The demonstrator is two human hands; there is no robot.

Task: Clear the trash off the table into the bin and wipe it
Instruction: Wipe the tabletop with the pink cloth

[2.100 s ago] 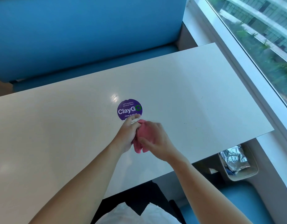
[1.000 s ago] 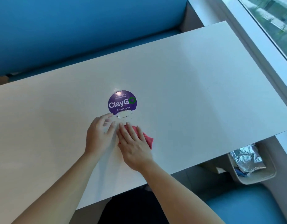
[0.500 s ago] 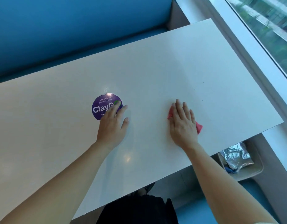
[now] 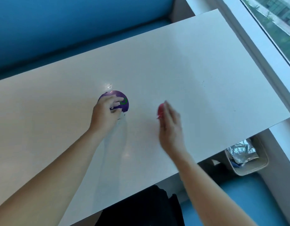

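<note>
A white table [image 4: 198, 62] fills the view. My right hand [image 4: 171, 126] lies flat on a pink cloth [image 4: 160, 110] near the table's middle; only the cloth's left edge shows past my blurred fingers. My left hand [image 4: 106, 114] rests palm down on the table with fingers spread, partly covering a round purple sticker [image 4: 123, 97]. A beige bin [image 4: 248, 158] stands on the floor below the table's right front corner, with crumpled foil [image 4: 242, 151] and other trash inside.
A blue bench [image 4: 67, 26] runs along the table's far side. A window ledge [image 4: 248, 46] and window border the right side. Blue seating [image 4: 248, 198] lies at the lower right, and dark clothing [image 4: 141, 207] shows under the front edge.
Both hands held the cloth together at first. Since then my right hand slid it out to the right and has now swept back left. My left hand has settled on the sticker.
</note>
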